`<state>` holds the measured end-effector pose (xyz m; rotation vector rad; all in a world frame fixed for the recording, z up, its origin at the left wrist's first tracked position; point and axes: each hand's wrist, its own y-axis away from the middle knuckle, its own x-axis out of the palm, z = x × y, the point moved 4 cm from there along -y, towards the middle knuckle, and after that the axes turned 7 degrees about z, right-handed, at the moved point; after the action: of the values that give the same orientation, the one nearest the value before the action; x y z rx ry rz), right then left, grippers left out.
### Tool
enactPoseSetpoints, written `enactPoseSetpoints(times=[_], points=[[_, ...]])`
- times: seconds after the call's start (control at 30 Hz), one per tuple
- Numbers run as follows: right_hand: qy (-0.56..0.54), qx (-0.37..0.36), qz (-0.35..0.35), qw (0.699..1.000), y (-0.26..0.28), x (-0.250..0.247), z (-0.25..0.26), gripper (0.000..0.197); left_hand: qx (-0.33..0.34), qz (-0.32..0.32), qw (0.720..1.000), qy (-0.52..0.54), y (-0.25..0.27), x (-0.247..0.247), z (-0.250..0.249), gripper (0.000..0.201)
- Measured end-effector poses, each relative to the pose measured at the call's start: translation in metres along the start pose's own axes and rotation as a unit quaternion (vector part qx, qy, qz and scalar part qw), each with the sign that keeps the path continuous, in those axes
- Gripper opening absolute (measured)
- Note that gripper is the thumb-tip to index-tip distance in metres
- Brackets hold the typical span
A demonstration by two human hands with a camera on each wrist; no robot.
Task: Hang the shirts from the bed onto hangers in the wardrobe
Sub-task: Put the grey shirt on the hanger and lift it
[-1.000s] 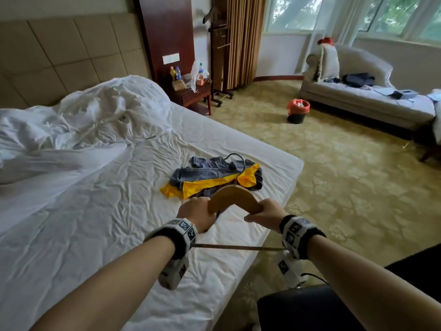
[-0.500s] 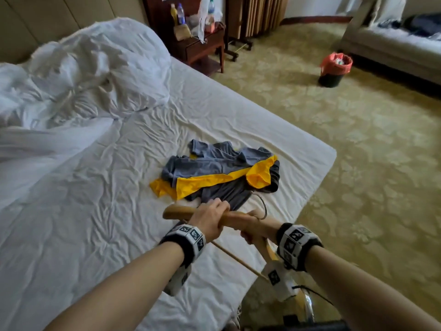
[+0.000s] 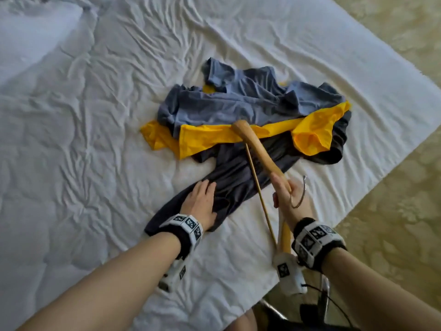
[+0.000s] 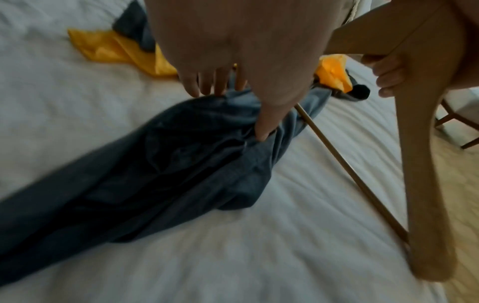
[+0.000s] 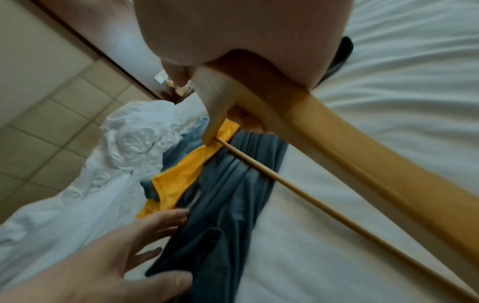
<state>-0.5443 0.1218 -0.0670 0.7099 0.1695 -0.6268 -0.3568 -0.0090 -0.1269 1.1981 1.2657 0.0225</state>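
Observation:
Three shirts lie in a heap on the white bed (image 3: 95, 163): a blue-grey shirt (image 3: 229, 103) on top, a yellow shirt (image 3: 205, 137) under it, and a dark grey shirt (image 3: 238, 177) stretching toward me. My left hand (image 3: 201, 199) rests on the dark grey shirt (image 4: 155, 164) with fingers fairly straight and spread. My right hand (image 3: 286, 197) grips a wooden hanger (image 3: 257, 149) at its middle, next to the metal hook (image 3: 300, 197). One arm of the hanger (image 5: 362, 153) points out over the heap. In the right wrist view my left hand (image 5: 116, 246) lies at the dark shirt's edge.
The bed's corner and right edge (image 3: 358, 199) border patterned carpet (image 3: 393, 163). A crumpled white duvet (image 5: 129, 133) lies toward the padded headboard (image 5: 51, 102). A metal frame and black cable (image 3: 324, 304) sit by my right forearm at the bed's near edge.
My left hand let go of the hanger and came down onto the dark grey shirt. My right hand alone holds the hanger, now turned lengthwise over the heap. The view dropped closer to the bed.

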Motion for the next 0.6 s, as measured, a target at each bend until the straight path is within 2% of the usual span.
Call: enactPoseSetpoints(times=[0.07, 0.2, 0.37, 0.43, 0.5, 0.6], points=[[0.013, 0.012, -0.003, 1.000, -0.009, 0.011, -0.015, 0.051, -0.012, 0.001, 1.000, -0.016, -0.021, 0.020, 0.003, 0.081], [-0.015, 0.031, -0.028, 0.999, -0.021, 0.011, -0.026, 0.049, 0.014, -0.111, 0.993, -0.043, -0.054, 0.027, 0.006, 0.048], [0.011, 0.009, -0.023, 1.000, -0.013, 0.015, -0.020, 0.052, 0.043, -0.163, 0.986, -0.003, -0.045, 0.018, 0.002, 0.016], [0.039, -0.024, -0.031, 0.998, -0.001, 0.018, -0.015, 0.048, 0.042, -0.196, 0.980, -0.003, -0.033, 0.013, 0.011, 0.012], [0.044, -0.053, -0.057, 0.996, 0.011, 0.018, -0.014, 0.046, 0.032, -0.221, 0.975, -0.001, -0.016, 0.014, 0.034, 0.017], [0.039, -0.059, -0.076, 0.995, 0.019, 0.022, -0.021, 0.043, 0.021, -0.211, 0.977, -0.015, 0.024, 0.046, 0.090, 0.024]])
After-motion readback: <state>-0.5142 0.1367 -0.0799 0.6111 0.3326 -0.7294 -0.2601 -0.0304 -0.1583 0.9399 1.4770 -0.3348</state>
